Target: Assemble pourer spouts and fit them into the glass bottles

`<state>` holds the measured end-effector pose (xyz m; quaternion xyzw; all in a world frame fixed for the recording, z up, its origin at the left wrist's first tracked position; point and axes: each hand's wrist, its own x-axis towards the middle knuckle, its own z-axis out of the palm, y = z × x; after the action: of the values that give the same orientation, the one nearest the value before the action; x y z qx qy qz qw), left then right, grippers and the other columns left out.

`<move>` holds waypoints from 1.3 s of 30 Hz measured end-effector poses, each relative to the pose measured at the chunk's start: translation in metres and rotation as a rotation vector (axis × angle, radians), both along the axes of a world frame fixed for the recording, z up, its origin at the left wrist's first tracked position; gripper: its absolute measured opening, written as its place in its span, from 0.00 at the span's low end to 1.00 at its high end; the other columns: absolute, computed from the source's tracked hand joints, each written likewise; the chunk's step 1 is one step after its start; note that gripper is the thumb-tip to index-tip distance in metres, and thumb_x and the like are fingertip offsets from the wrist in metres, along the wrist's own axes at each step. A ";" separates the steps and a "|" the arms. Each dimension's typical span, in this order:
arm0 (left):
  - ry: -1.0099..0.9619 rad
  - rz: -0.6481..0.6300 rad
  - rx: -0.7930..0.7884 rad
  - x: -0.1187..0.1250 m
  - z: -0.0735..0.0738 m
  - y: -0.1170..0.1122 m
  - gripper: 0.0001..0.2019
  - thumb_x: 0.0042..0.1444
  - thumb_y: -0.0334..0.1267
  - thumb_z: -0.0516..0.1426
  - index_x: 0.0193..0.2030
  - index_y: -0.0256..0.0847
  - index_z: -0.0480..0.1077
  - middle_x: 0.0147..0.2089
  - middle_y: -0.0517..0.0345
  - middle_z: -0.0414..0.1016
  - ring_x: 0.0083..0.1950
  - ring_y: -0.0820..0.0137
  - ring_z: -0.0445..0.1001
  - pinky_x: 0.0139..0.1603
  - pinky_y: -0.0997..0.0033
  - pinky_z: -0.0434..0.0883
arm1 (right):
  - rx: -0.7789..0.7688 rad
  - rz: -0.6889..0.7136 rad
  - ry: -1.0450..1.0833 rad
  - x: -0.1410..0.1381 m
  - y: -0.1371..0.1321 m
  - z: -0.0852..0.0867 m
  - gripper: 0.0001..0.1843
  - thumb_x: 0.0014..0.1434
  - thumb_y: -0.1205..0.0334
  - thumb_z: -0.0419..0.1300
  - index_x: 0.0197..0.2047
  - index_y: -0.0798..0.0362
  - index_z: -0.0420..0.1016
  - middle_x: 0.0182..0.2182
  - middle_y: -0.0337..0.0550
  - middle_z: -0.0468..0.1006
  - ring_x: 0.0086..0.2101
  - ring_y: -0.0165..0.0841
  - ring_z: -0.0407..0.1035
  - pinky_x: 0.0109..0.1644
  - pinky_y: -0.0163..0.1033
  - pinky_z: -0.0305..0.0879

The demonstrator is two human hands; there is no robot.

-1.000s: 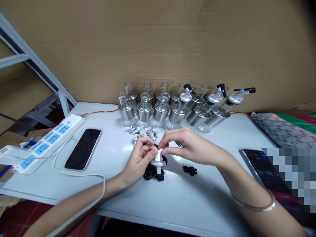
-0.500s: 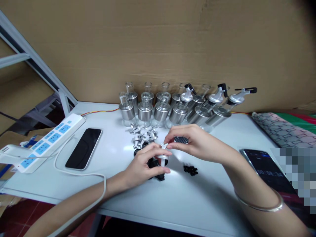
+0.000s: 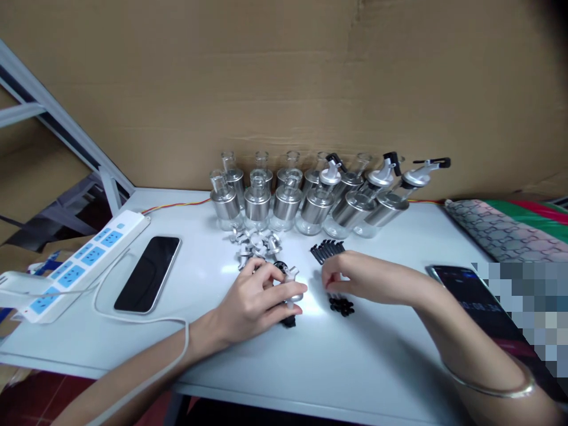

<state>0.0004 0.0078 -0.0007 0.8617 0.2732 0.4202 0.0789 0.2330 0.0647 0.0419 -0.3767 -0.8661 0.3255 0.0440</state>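
My left hand point(image 3: 255, 302) grips a silver bottle pourer top point(image 3: 293, 288) between thumb and fingers, its small fork pointing up. Under that hand lie black parts point(image 3: 288, 321), mostly covered. To the right, my right hand point(image 3: 348, 273) reaches down with bent fingers pressed together at the edge of a cluster of small black pieces point(image 3: 341, 306); its fingertips are partly hidden, so anything in them cannot be made out. Black levers point(image 3: 327, 251) lie in a row just beyond it. A heap of loose silver pourer tops point(image 3: 258, 241) sits behind my left hand.
Glass-and-steel bottles point(image 3: 287, 204) stand in rows at the back; three carry pourers with black levers point(image 3: 391, 161). A phone point(image 3: 148, 274) and a white power strip point(image 3: 84, 266) with a cable lie left. Another phone point(image 3: 470, 302) and a patterned roll point(image 3: 501, 231) are at right.
My right hand has left the pourer top and moved right and down to the small black pieces. My left hand still holds the pourer top, slightly lower. The view has shifted slightly.
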 end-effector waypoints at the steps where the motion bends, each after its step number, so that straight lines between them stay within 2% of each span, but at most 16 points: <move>1: 0.017 0.003 0.009 -0.001 0.000 0.001 0.11 0.61 0.39 0.58 0.49 0.42 0.71 0.34 0.57 0.70 0.32 0.70 0.66 0.39 0.68 0.65 | -0.043 -0.004 -0.037 0.002 -0.002 -0.002 0.08 0.51 0.71 0.60 0.25 0.52 0.78 0.22 0.38 0.79 0.21 0.30 0.69 0.24 0.33 0.62; 5: 0.079 0.006 0.055 -0.006 0.002 0.003 0.10 0.60 0.38 0.58 0.49 0.45 0.72 0.35 0.58 0.71 0.29 0.73 0.63 0.40 0.67 0.66 | -0.193 -0.061 -0.146 0.008 -0.007 -0.006 0.09 0.53 0.72 0.57 0.29 0.54 0.78 0.28 0.41 0.81 0.28 0.33 0.72 0.31 0.35 0.65; 10: 0.070 0.102 0.101 -0.009 0.005 0.005 0.09 0.61 0.39 0.58 0.47 0.43 0.71 0.33 0.58 0.70 0.32 0.71 0.67 0.41 0.66 0.69 | -0.232 -0.106 -0.039 0.017 -0.012 -0.019 0.06 0.56 0.69 0.58 0.33 0.55 0.78 0.31 0.44 0.81 0.30 0.33 0.72 0.36 0.38 0.67; 13: 0.040 0.127 0.104 -0.008 0.000 0.006 0.09 0.60 0.38 0.59 0.46 0.40 0.71 0.33 0.57 0.71 0.34 0.69 0.70 0.43 0.65 0.69 | -0.193 -0.118 -0.014 0.019 -0.015 -0.027 0.06 0.56 0.67 0.58 0.34 0.55 0.78 0.30 0.43 0.80 0.30 0.33 0.71 0.36 0.38 0.67; 18: 0.016 0.083 0.074 -0.003 -0.007 0.008 0.11 0.59 0.37 0.60 0.47 0.38 0.70 0.36 0.54 0.77 0.36 0.68 0.75 0.45 0.64 0.68 | -0.098 -0.171 0.009 0.009 -0.018 -0.030 0.09 0.59 0.66 0.56 0.37 0.54 0.78 0.31 0.43 0.80 0.31 0.33 0.73 0.37 0.38 0.66; 23: 0.041 0.046 0.010 -0.002 -0.009 0.005 0.13 0.59 0.36 0.61 0.50 0.39 0.69 0.38 0.53 0.80 0.37 0.68 0.78 0.47 0.63 0.67 | 0.058 -0.127 0.061 0.002 -0.020 -0.034 0.12 0.63 0.69 0.51 0.38 0.55 0.77 0.34 0.46 0.80 0.35 0.35 0.73 0.40 0.39 0.66; 30: 0.069 -0.019 -0.027 -0.002 -0.013 0.002 0.14 0.59 0.37 0.61 0.50 0.39 0.67 0.41 0.53 0.82 0.40 0.69 0.80 0.51 0.64 0.67 | 0.205 -0.076 0.031 0.004 -0.021 -0.042 0.09 0.62 0.69 0.54 0.37 0.54 0.76 0.31 0.45 0.77 0.32 0.36 0.71 0.39 0.41 0.67; 34: 0.025 0.006 0.000 -0.001 -0.015 0.004 0.12 0.61 0.39 0.59 0.48 0.38 0.66 0.39 0.53 0.82 0.39 0.70 0.80 0.49 0.64 0.69 | 0.269 -0.159 0.129 0.003 -0.024 -0.041 0.06 0.60 0.68 0.56 0.36 0.54 0.75 0.31 0.44 0.79 0.32 0.36 0.73 0.36 0.39 0.68; 39: -0.017 0.021 0.004 0.000 -0.014 0.004 0.13 0.61 0.44 0.58 0.44 0.38 0.64 0.36 0.54 0.82 0.30 0.73 0.79 0.47 0.62 0.71 | 0.264 -0.316 0.321 -0.001 -0.032 -0.037 0.05 0.57 0.70 0.58 0.35 0.52 0.73 0.33 0.41 0.81 0.33 0.34 0.76 0.33 0.34 0.68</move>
<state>0.0000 0.0115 -0.0148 0.8554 0.2806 0.4289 0.0749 0.2323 0.0326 0.0052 -0.4420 -0.8135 0.2542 0.2798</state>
